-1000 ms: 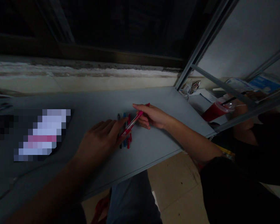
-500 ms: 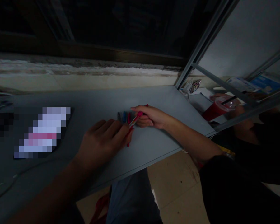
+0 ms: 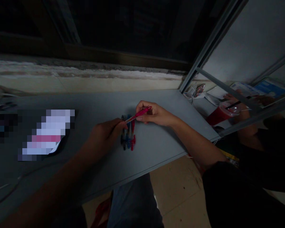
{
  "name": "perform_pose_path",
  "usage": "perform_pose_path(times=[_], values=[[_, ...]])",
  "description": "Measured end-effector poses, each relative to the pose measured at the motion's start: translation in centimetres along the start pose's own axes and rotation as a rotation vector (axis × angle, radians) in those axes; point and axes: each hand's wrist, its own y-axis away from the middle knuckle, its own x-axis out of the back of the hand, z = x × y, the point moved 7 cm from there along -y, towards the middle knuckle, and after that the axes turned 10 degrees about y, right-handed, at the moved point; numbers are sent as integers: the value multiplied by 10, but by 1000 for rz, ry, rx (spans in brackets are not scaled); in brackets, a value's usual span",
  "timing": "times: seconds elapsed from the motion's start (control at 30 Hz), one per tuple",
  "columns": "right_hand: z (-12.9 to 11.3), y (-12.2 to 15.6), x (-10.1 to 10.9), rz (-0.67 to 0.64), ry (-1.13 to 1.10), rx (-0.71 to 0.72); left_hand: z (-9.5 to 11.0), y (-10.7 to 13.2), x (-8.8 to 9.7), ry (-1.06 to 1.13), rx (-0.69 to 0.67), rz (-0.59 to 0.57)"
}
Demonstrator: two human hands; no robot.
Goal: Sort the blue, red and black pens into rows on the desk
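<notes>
The fingers of the right hand are closed on a slim pink pen. They pinch it near one end, and the pen slants across above the surface. Its other end reaches the curled fingers of the left hand, which are almost closed. They touch or nearly touch the pen, but from here I cannot tell if they grip it. Just under the pen lies a small group of pens, blue, dark and red, side by side on the grey surface. In my judgement, a firm pinch and a level hold are good here, because a thin pen can easily knock its neighbours. Further left, a pixelated patch hides something. At the right, past a metal frame, stands a red cup with a straw, and near it is a hand that seems to belong to another person.
</notes>
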Motion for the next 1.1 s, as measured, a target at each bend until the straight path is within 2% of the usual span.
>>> perform_pose_path(times=[0.13,0.27,0.43,0.53,0.67,0.77,1.0,1.1], values=[[8,-2,4,-11,90,-35,-9,-1,6,-52,-22,52],[8,-4,11,79,61,28,-14,-1,9,-84,-27,99],[12,-5,7,18,91,31,-18,-2,10,-94,-30,106],[8,-5,9,58,46,81,-18,-1,10,-56,17,92],[11,-6,6,36,72,21,-13,-1,7,121,91,46],[11,-5,6,68,53,-5,-11,-1,3,282,131,-5],[4,-2,8,128,-73,27,-29,1,-14,723,271,-82],[2,-1,8,132,-94,49,-34,2,-19,830,321,-74]])
